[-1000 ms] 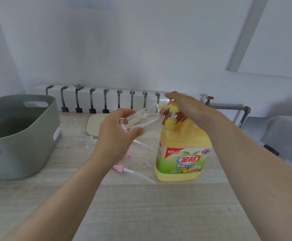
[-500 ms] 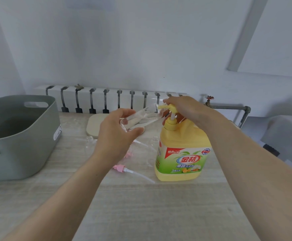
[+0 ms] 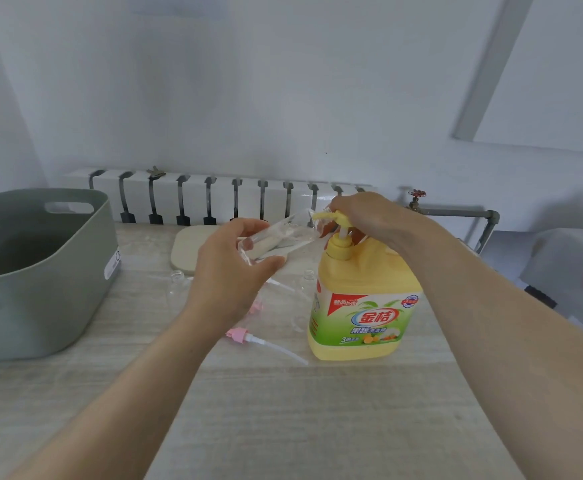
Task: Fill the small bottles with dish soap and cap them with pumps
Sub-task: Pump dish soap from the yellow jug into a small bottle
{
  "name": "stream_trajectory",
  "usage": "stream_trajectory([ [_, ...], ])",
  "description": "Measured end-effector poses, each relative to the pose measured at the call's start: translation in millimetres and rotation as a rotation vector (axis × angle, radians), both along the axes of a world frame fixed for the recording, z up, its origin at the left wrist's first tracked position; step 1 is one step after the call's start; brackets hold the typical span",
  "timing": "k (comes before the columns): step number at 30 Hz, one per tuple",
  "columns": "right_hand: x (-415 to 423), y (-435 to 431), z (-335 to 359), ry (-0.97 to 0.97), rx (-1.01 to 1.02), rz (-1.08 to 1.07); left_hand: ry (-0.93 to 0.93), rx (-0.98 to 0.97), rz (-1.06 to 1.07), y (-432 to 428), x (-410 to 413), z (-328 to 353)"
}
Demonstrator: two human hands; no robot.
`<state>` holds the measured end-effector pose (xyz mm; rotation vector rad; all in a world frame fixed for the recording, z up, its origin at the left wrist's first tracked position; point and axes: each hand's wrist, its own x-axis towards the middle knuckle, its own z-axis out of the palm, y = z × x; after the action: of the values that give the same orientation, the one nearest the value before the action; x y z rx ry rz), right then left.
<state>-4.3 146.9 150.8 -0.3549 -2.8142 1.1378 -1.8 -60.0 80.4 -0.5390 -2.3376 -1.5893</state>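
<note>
Left hand (image 3: pixel 227 268) grips the clear bottle (image 3: pixel 276 237) between thumb and curled fingers, tilted, with its mouth at the spout of the pump head (image 3: pixel 335 216). Right hand (image 3: pixel 369 216) lies palm-down over the pump head, fingers curled round it. The jug (image 3: pixel 363 306) stands upright mid-table (image 3: pixel 283 410). A pink pump (image 3: pixel 240 335) lies just left of the jug.

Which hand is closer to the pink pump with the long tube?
Left. The left hand hovers just beyond the pump; the right hand sits farther off, atop the soap jug.
</note>
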Motion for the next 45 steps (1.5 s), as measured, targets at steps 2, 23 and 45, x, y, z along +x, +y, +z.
stream_trajectory([
  [2, -1, -1, 0, -0.022, 0.025, -0.002, 0.006, -0.005, 0.0, 0, 0, -1],
  [23, 16, -7, 8, 0.045, -0.146, 0.001, -0.001, 0.019, 0.004, 0, 0, 1],
  [45, 5, -12, 5, -0.056, 0.051, -0.023, 0.023, 0.018, 0.0, 1, -1, -3],
])
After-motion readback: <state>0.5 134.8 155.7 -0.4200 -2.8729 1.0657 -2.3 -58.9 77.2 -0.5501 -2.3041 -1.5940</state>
